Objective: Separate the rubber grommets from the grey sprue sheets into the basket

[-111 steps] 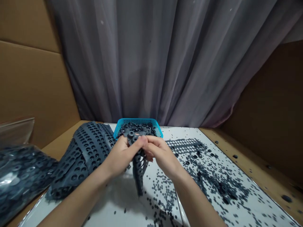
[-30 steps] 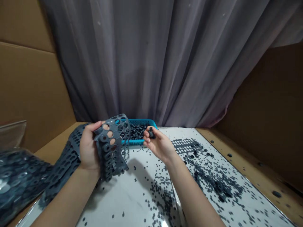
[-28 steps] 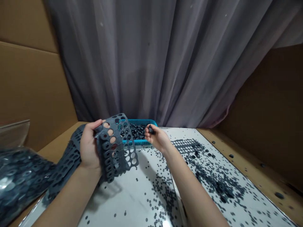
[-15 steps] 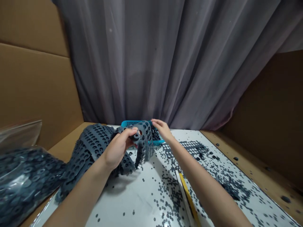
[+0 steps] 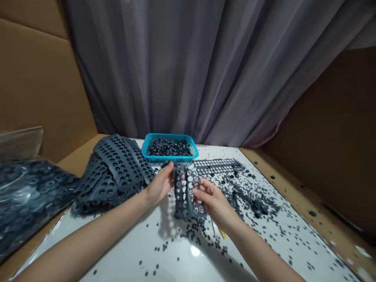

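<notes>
Upright above the white table, a dark grey rubber sheet with rows of punched round holes is bent into two strips. My left hand pinches its upper left side, and a small dark piece shows by the fingertips. On the sheet's right edge, the thumb and fingers of my right hand are closed. Some holes look open, while lower ones appear filled or shaded. Behind my hands stands a blue basket full of small dark rubber pieces.
Left of my hands lies a heap of perforated rubber sheets, with a clear bag of dark rings beside it. Another perforated strip lies flat at right. Small dark discs litter the table. A yellow object shows below my right hand.
The sheet has moved from in front of the basket toward me and right, and now hangs upright. My right hand has come back from the basket and gripped the sheet's edge.
</notes>
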`<state>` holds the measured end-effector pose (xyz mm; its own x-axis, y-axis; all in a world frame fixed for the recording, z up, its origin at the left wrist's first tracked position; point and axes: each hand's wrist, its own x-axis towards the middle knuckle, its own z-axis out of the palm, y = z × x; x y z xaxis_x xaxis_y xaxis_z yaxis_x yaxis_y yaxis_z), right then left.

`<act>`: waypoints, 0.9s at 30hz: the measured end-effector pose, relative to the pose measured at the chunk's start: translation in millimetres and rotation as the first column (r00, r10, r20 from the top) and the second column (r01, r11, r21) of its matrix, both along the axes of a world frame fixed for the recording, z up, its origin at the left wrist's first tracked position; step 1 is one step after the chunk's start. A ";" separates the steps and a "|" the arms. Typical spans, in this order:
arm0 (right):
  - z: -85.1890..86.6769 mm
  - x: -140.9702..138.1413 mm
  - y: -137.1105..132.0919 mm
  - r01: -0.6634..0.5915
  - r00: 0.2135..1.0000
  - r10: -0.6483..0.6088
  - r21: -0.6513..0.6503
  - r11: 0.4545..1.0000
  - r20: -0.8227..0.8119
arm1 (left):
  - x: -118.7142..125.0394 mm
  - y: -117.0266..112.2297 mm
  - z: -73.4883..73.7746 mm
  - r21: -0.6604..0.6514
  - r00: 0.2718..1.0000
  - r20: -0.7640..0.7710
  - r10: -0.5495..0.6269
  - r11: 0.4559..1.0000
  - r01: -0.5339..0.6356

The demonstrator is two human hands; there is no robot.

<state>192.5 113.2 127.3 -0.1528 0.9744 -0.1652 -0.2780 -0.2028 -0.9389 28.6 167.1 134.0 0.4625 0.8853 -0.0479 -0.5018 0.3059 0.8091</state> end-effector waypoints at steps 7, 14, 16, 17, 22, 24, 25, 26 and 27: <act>-28.0 4.3 -34.7 0.095 0.978 -0.126 -0.182 0.979 -0.165 | -25.2 -63.1 -58.2 -0.032 0.937 -0.281 -0.209 0.978 0.208; -35.8 -7.2 -35.3 0.072 0.958 -0.079 -0.037 0.997 -0.277 | -15.4 -91.8 -61.0 -0.377 0.857 0.114 -0.503 0.776 0.506; -41.4 -6.5 -34.1 0.051 0.976 -0.043 0.030 0.998 -0.215 | -13.1 -92.7 -63.1 -0.406 0.888 0.094 -0.450 0.797 0.447; -44.9 -5.4 -33.9 0.053 0.986 -0.042 0.070 0.996 -0.161 | -12.9 -92.0 -63.5 -0.384 0.929 0.016 -0.369 0.856 0.347; -57.1 2.9 -37.8 0.334 0.886 -0.420 0.359 0.872 0.196 | -18.6 -87.1 -64.0 -0.041 0.899 -0.435 -0.044 0.999 0.029; -55.3 5.1 -41.8 0.373 0.770 -0.580 0.551 0.746 0.265 | -21.2 -87.7 -66.4 0.036 0.851 -0.522 -0.066 0.994 0.100; -53.1 5.5 -44.1 0.290 0.746 -0.589 0.646 0.706 0.309 | -22.1 -88.3 -68.3 0.078 0.825 -0.560 -0.070 0.988 0.137; -50.6 5.3 -46.5 0.142 0.742 -0.551 0.713 0.686 0.382 | -22.6 -88.8 -70.5 0.139 0.800 -0.598 -0.057 0.975 0.174; -48.0 4.4 -48.8 -0.037 0.736 -0.477 0.732 0.681 0.481 | -22.9 -89.1 -73.0 0.227 0.775 -0.632 -0.017 0.952 0.205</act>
